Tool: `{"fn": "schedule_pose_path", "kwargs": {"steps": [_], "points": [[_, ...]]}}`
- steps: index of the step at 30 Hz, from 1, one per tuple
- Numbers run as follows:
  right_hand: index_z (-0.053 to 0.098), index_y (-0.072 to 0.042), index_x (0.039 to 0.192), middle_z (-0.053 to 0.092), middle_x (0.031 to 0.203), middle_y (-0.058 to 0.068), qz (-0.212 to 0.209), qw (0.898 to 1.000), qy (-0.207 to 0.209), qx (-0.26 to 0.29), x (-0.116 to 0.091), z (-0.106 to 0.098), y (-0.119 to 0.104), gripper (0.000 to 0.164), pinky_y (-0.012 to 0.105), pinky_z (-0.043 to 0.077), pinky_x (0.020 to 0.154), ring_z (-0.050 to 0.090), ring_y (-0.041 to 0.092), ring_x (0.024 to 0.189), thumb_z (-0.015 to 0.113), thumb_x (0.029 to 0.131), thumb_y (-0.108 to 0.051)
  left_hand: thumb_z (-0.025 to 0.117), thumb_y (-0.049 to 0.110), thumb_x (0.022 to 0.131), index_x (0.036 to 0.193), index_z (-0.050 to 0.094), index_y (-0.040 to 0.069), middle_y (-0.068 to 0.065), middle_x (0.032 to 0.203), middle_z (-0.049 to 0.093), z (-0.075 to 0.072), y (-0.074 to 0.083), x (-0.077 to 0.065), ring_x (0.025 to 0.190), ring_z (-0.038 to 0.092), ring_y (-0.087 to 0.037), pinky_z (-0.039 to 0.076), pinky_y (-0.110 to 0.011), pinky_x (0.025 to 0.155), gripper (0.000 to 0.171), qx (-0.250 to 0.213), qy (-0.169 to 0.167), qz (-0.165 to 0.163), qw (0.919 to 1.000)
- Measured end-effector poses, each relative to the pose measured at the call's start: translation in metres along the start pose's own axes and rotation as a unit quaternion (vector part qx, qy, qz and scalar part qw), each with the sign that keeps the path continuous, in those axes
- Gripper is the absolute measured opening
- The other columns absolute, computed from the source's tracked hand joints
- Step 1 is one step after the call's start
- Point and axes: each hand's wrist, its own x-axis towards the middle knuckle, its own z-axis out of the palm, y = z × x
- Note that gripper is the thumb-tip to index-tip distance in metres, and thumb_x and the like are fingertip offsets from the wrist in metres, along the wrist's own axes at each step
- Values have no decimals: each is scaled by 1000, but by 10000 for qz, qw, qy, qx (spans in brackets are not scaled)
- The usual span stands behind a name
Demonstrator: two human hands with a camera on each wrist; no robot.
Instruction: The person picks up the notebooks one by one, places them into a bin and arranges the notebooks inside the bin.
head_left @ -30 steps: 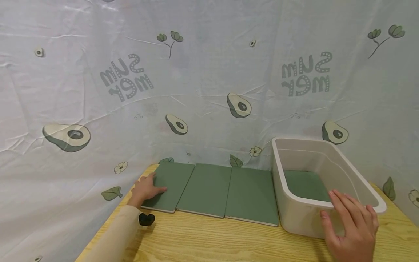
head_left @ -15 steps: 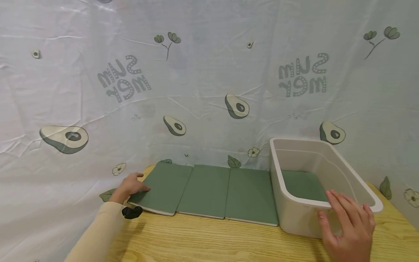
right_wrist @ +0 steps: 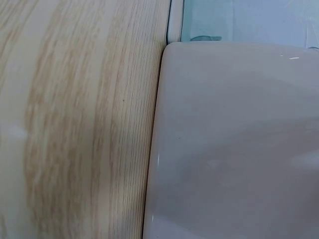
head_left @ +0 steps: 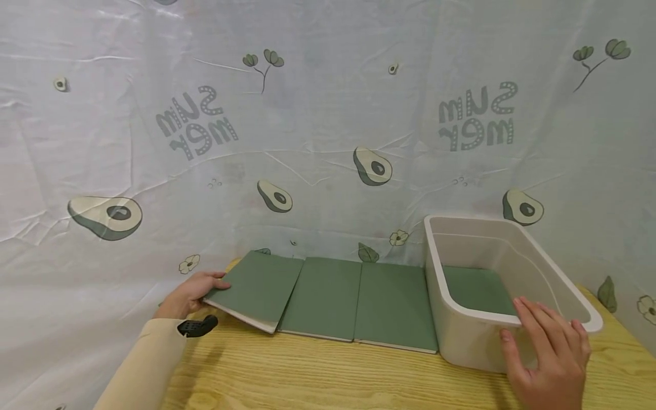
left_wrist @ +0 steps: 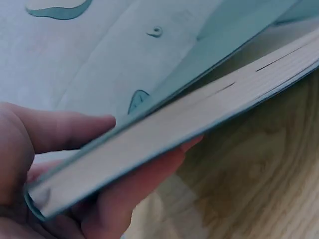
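Note:
My left hand (head_left: 187, 293) holds the leftmost green notebook (head_left: 261, 287) by its left edge. In the left wrist view the thumb (left_wrist: 75, 127) lies on the top cover and the fingers (left_wrist: 139, 191) are beneath; the pale page edges (left_wrist: 164, 119) face the camera. This notebook is tilted, its left side raised off the table. Beside it two more green notebooks, a middle one (head_left: 323, 296) and a right one (head_left: 394, 304), lie flat in a row. My right hand (head_left: 553, 353) rests on the front rim of a beige plastic bin (head_left: 438, 273), fingers straight over the edge.
Inside the bin lies another green item (head_left: 479, 290) with a flat cover. The wooden table (head_left: 328, 376) runs along the front. Close behind hangs a pale curtain (head_left: 318, 114) printed with avocados. In the right wrist view the bin's outer wall (right_wrist: 234, 139) stands on the table.
My left hand has moved from the top of the leftmost notebook to its left edge and lifted that side. The right hand has stayed on the bin's rim.

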Motion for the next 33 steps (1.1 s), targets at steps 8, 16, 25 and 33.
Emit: {"fn": "schedule_pose_path", "kwargs": {"steps": [8, 16, 25, 33], "points": [[76, -4, 130, 73, 133, 20, 63, 9998, -155, -50, -2, -2, 2, 60, 56, 23, 127, 56, 15, 143, 60, 103, -55, 56, 9, 108, 166, 6, -12, -2, 109, 68, -6, 1, -2, 85, 78, -15, 67, -38, 81, 79, -611, -404, 36, 9973], [77, -3, 127, 74, 132, 19, -19, 10000, -3, 46, 1, 0, 0, 58, 55, 25, 126, 58, 17, 140, 62, 102, -53, 52, 8, 107, 165, 2, -14, -1, 108, 67, -6, 4, -2, 88, 77, -14, 66, -36, 83, 79, -898, -665, 174, 9936], [77, -3, 128, 74, 131, 19, -58, 10000, 2, 21, 1, 0, 1, 58, 55, 25, 126, 58, 19, 140, 62, 102, -53, 53, 6, 104, 140, 50, -13, -30, 140, 53, -1, 3, -7, 87, 74, -10, 66, -37, 83, 41, -643, -704, 210, 9952], [76, -4, 129, 74, 132, 19, 5, 10000, -65, -42, 0, -1, 2, 58, 56, 24, 127, 57, 17, 141, 61, 103, -54, 48, 10, 107, 168, -3, -6, -37, 172, -11, 4, 11, -13, 153, 36, -50, 64, -42, 92, 82, -255, -486, 178, 9983]]}}
